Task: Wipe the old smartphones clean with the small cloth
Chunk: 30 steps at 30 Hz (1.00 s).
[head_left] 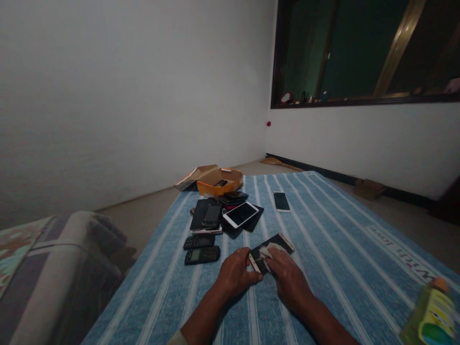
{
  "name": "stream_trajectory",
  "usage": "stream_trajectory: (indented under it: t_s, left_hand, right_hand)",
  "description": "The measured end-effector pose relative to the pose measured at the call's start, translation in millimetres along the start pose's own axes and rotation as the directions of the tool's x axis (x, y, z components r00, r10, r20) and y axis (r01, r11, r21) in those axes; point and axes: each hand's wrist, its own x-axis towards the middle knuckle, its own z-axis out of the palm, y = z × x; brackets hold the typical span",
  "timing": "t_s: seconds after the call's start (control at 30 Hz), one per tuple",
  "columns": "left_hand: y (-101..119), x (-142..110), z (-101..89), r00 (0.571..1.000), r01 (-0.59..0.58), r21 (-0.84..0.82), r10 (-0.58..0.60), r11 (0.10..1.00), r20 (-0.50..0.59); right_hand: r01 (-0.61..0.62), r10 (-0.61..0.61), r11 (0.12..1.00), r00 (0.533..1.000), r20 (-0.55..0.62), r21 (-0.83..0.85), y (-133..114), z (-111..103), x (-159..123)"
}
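Note:
My left hand (235, 273) grips the near left end of a smartphone (257, 261) with a dark screen and pale gold ends. Pressed onto that screen is a crumpled white cloth or tissue (266, 250), held under the fingers of my right hand (287, 277). The phone lies at a slant just above the blue striped cover. To its left rest two black keypad phones (202, 255). Beyond it a white smartphone (240, 214) sits on a pile of dark phones (212, 214). Another white smartphone (281, 201) lies apart, farther right.
An open orange box (220, 186) with a phone inside stands at the far end of the striped cover (334, 268). A bottle of yellow-green liquid (429, 316) is at the near right. A cloth-covered piece of furniture (68, 268) stands left.

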Motion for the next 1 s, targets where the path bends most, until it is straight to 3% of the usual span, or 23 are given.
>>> stream_trajectory:
  t_s: [0.13,0.27,0.47,0.7,0.83,1.0]
  left_hand:
    - [-1,0,0.3,1.000,0.018,-0.014,-0.018,1.000,0.014]
    - [0,0,-0.4,1.000,0.006,-0.016,-0.006,1.000,0.011]
    - [0,-2,0.3,1.000,-0.025,-0.019,0.025,1.000,-0.008]
    - [2,-1,-0.6,1.000,0.009,-0.049,-0.009,0.999,0.001]
    - [4,-1,-1.1,0.998,0.058,-0.023,-0.058,0.998,0.009]
    - [4,-1,-1.1,0.997,0.073,-0.010,-0.073,0.997,0.010]
  right_hand:
    - [-0.117,0.117,0.993,0.993,-0.031,-0.017,17,-8,2]
    - [-0.127,0.127,0.992,0.990,-0.057,0.010,15,0,0]
    - [-0.011,-0.011,0.985,0.993,0.120,0.175,-14,0,24]
    - [-0.061,0.039,0.993,0.977,0.209,0.102,-20,-5,60]
    - [-0.054,0.041,0.997,0.979,0.198,0.061,-7,-5,61]
    - [-0.136,0.139,0.990,0.981,0.134,-0.029,29,-7,59]
